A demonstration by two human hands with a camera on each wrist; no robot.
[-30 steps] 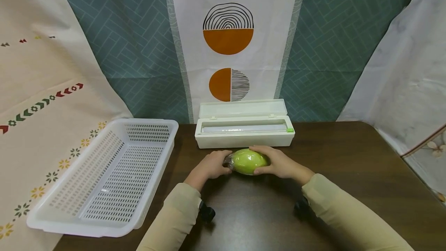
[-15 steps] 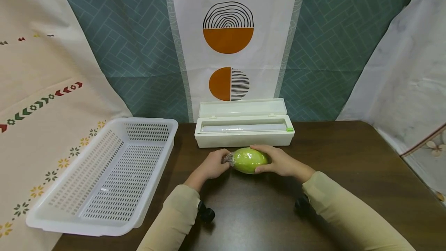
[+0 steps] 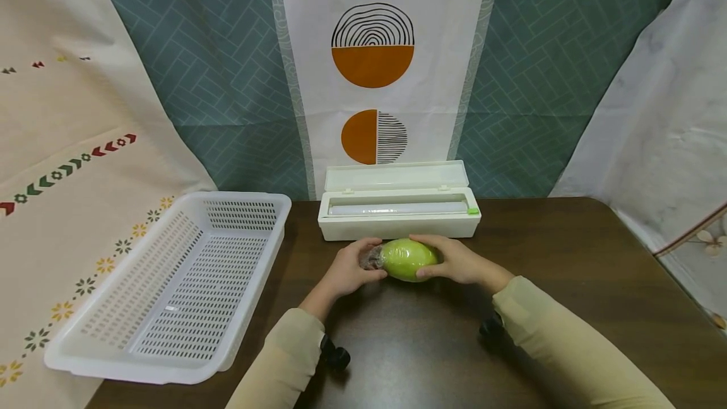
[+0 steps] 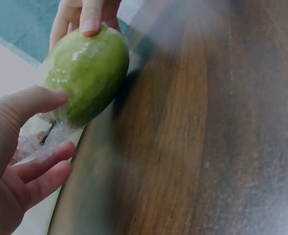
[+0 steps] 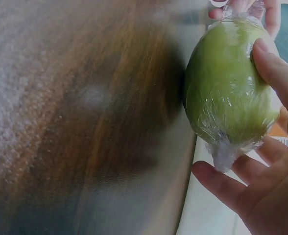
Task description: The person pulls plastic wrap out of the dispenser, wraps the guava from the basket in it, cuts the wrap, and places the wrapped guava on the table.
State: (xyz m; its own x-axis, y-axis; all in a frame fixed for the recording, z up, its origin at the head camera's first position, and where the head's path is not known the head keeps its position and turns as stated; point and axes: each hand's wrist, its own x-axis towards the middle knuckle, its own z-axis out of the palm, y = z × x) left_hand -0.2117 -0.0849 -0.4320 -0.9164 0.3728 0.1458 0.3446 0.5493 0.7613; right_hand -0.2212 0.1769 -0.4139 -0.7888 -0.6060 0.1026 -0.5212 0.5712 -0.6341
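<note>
A green mango (image 3: 407,260) in clear plastic wrap is held between my two hands over the table, just in front of a white wrap box. My right hand (image 3: 457,262) grips its right end, thumb on the near side and fingers round the far side. In the right wrist view a twisted tail of wrap (image 5: 223,155) sticks out at that end. Round the stem end curls my left hand (image 3: 348,268); its thumb (image 4: 56,97) touches the fruit. Bunched plastic wrap (image 4: 46,139) and a dark stem show between that hand's thumb and fingers.
The white wrap box (image 3: 399,229) stands at the back with its lid raised and a roll of film (image 3: 397,209) inside. A white perforated basket (image 3: 230,333) is at the left. Cloth hangs behind and at both sides of the dark wooden table (image 3: 545,257).
My left hand's fingers have opened from a tight pinch on the bunched wrap and reach further round the stem end. The mango has risen slightly in my right hand's grip.
</note>
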